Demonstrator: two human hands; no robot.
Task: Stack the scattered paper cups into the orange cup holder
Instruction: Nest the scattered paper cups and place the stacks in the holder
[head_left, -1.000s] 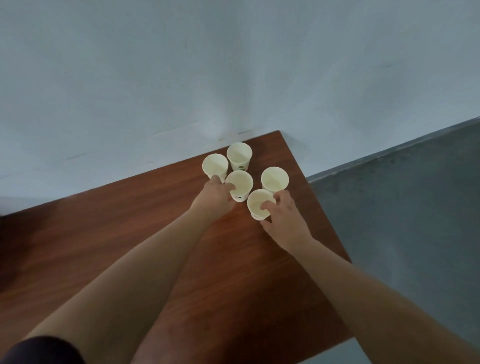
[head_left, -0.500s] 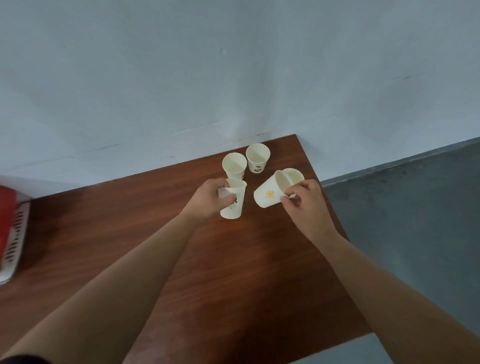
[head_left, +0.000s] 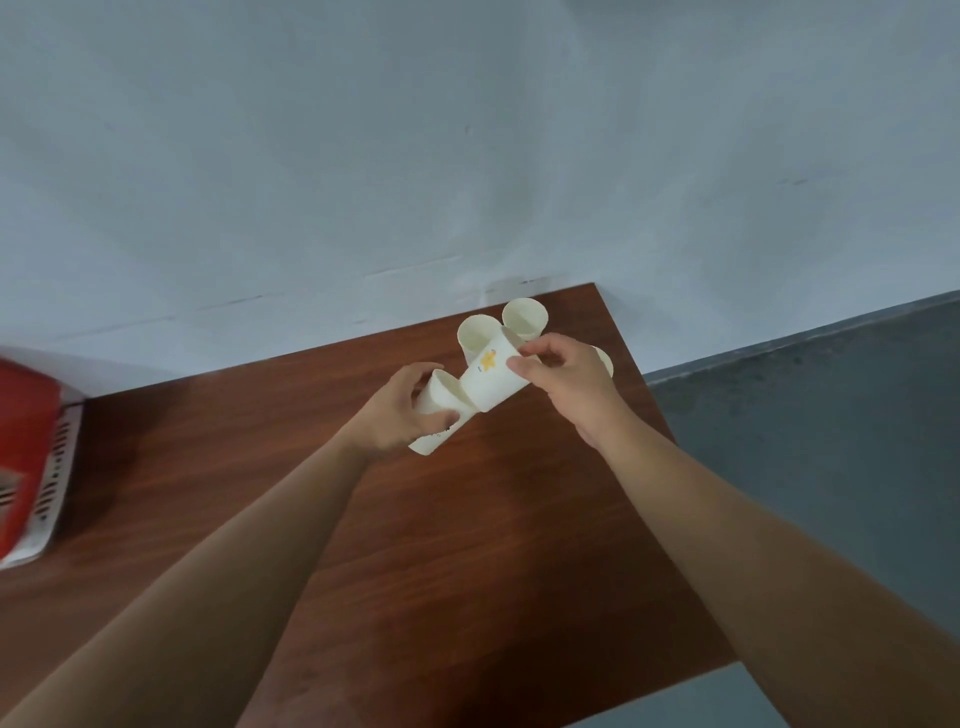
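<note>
My left hand (head_left: 397, 413) grips a white paper cup (head_left: 441, 402) tilted with its mouth toward the upper right. My right hand (head_left: 563, 371) pinches a second cup (head_left: 488, 376), marked with a yellow star, by its rim; the bottom of this cup sits at the mouth of the left one. Two more cups (head_left: 475, 332) (head_left: 524, 317) stand upright near the table's far right corner, and a third (head_left: 605, 361) shows only a sliver behind my right hand. A red-orange holder (head_left: 23, 447) sits at the far left edge.
The brown wooden table (head_left: 467, 545) meets a pale wall at the back. Its right edge drops to a grey floor (head_left: 831, 441). A white slotted base (head_left: 54, 488) lies under the red-orange object at the left.
Both hands lifted their cups off the table and brought them together, the star cup's base now at the left cup's mouth. The view shifted, showing more of the red-orange object.
</note>
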